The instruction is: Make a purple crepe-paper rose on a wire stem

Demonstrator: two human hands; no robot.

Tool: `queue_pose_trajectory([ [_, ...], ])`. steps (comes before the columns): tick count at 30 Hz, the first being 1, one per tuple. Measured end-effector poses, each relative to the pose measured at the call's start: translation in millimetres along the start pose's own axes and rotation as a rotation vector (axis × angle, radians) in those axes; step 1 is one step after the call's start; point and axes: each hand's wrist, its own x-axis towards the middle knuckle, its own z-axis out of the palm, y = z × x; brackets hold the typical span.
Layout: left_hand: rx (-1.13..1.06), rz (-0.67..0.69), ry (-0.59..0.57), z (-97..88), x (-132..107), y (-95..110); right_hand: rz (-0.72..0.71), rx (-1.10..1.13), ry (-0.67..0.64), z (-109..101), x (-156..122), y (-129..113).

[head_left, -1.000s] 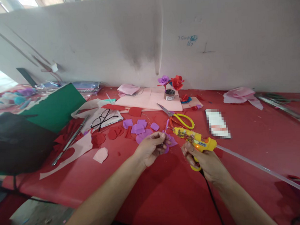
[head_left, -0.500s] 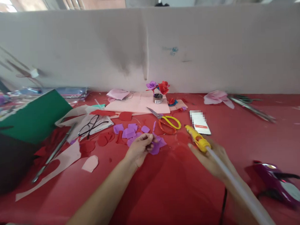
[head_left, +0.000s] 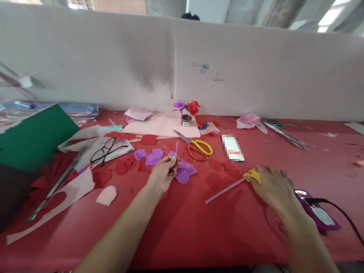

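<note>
My left hand [head_left: 163,173] is closed in a pinch on a small purple paper flower piece with a thin stem [head_left: 176,149], just above loose purple petals [head_left: 183,172] on the red table [head_left: 203,231]. My right hand [head_left: 271,185] lies over the yellow glue gun [head_left: 252,174], which rests on the table at the right. Its clear glue stick [head_left: 224,189] points left along the table. The fingers cover most of the gun.
Yellow-handled scissors [head_left: 198,145], a white packet [head_left: 231,148], glasses [head_left: 106,150], a green sheet [head_left: 29,138], pink sheets [head_left: 163,127] with a small tin and paper roses [head_left: 187,108] lie further back. A purple device with a black cord [head_left: 317,213] sits right. A grey wall stands behind.
My right hand swung the glue gun away to the right and lowered it onto the table. My left hand stayed near the purple petals, still pinching the piece. The view tilted up.
</note>
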Motion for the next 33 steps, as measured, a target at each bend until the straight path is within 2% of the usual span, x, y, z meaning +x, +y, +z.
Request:
queue_pose_trajectory([
  [1,0.01,-0.004,-0.016,0.1,-0.1,0.2,-0.082,0.126,0.069,-5.7,-0.8,-18.2],
  [2,0.006,-0.002,-0.021,0.1,-0.2,1.2,-0.204,0.296,0.082,-11.2,-1.0,-38.2],
  [3,-0.008,0.014,-0.016,-0.4,0.0,3.0,-0.314,0.465,0.04,-15.7,-0.2,-59.2],
  [5,-0.051,0.102,0.056,-3.5,1.8,9.7,-0.365,0.654,-0.07,-20.4,5.8,-100.0],
  [7,-0.1,0.234,0.17,-9.8,5.9,18.8,-0.34,0.654,-0.097,-18.1,17.5,-135.1],
  [9,-0.144,0.332,0.275,-17.8,11.5,27.2,-0.366,0.561,-0.148,-9.9,32.4,-162.9],
  [11,-0.168,0.355,0.334,-24.2,16.7,31.6,-0.396,0.516,-0.176,1.4,46.2,-184.9],
  [14,-0.164,0.308,0.358,-26.1,20.2,30.6,-0.392,0.45,-0.189,17.4,58.8,-209.9],
  [19,-0.164,0.256,0.347,-18.2,16.6,25.9,-0.367,0.39,-0.179,30.3,62.9,-226.3],
  [27,-0.154,0.216,0.301,-18.3,18.3,22.0,-0.439,0.426,-0.138,31.2,68.4,-216.0],
  [33,-0.136,0.154,0.281,-16.9,21.2,18.1,-0.479,0.434,-0.04,30.9,69.6,-211.7],
])
